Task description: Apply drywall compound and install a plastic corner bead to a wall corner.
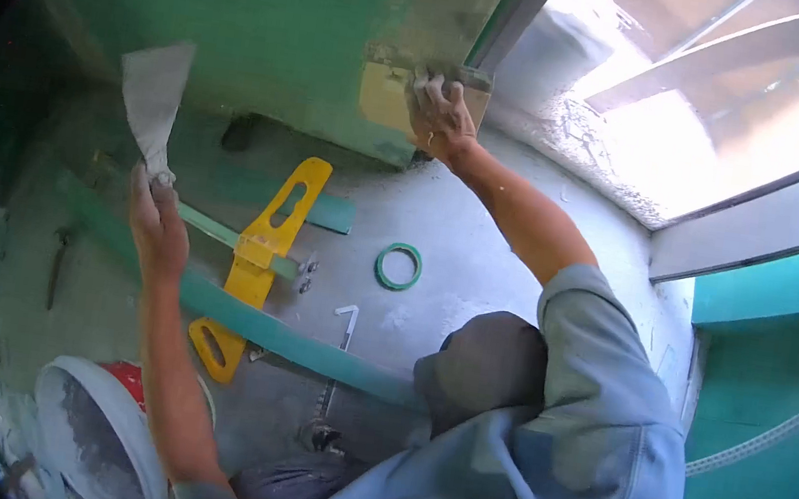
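Observation:
My left hand [159, 218] holds a wide putty knife [152, 91] upright by its handle, blade tip upward, at the left of the head view. My right hand [442, 119] reaches up to the lower edge of the green panel [250, 8], its fingers curled on a tan rectangular piece [387, 97] with a dark top edge; whether this is a loose piece or part of the panel I cannot tell. The panel's edge meets a bright, rough-edged frame [609, 116] to the right.
On the floor lie a yellow slotted tool [302, 186], green strips [306, 348], a green tape roll [401, 250] and a white angled piece [348, 319]. A white bucket [64, 417] stands lower left. Green panelling [763, 398] and a perforated strip [736, 455] are at the right.

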Demonstrator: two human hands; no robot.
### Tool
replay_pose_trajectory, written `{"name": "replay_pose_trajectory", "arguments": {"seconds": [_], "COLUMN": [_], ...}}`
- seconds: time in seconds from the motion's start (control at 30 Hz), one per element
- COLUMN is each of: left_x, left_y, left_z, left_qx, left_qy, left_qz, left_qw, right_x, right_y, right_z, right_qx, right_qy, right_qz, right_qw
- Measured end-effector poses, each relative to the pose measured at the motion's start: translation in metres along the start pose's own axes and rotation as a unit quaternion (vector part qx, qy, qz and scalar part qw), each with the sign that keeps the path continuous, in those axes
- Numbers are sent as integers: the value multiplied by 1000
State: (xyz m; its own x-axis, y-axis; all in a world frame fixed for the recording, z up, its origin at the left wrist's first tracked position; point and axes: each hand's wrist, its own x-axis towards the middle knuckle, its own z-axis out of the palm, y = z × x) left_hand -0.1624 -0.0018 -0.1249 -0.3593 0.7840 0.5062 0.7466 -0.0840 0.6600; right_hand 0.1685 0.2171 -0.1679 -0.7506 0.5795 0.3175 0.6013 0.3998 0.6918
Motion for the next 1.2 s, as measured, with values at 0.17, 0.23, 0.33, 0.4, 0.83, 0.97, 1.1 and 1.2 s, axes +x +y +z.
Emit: {"name": "replay_pose_trajectory", "arguments": {"seconds": [0.17, 0.23, 0.33, 0.4, 0.83, 0.97, 1.1, 1.2], "left_x": [-15, -17, -23, -23, -20, -19, -4, 3], "left_y": [17, 32, 33, 36, 120, 134, 107, 112], "left_z": [-34, -36, -46, -47, 31, 13, -6, 5], "left_qx": [-42, -98, -201, -255, -432, -527, -527, -542], "left_qy": [4, 21, 26, 15, -336, -289, -195, -178], "left_qz": [-39, -57, -116, -152, -160, -259, -172, -123], "left_qw": [998, 993, 972, 955, 821, 756, 809, 812], "right_x": [-20, -44, -50, -54, -51, -65, -55, -40], "right_y": [-34, -58, -74, -70, 79, 67, 110, 142], "right_z": [28, 59, 39, 12, -216, -185, -198, -254], "right_qx": [-5, 23, 104, 266, 963, 833, 719, 899], "right_qy": [-83, -16, -54, -106, 213, 7, -88, -53], "right_qz": [-56, -24, -30, 17, 15, -57, 83, 167], "right_qw": [995, 999, 993, 958, 164, 551, 684, 401]}}
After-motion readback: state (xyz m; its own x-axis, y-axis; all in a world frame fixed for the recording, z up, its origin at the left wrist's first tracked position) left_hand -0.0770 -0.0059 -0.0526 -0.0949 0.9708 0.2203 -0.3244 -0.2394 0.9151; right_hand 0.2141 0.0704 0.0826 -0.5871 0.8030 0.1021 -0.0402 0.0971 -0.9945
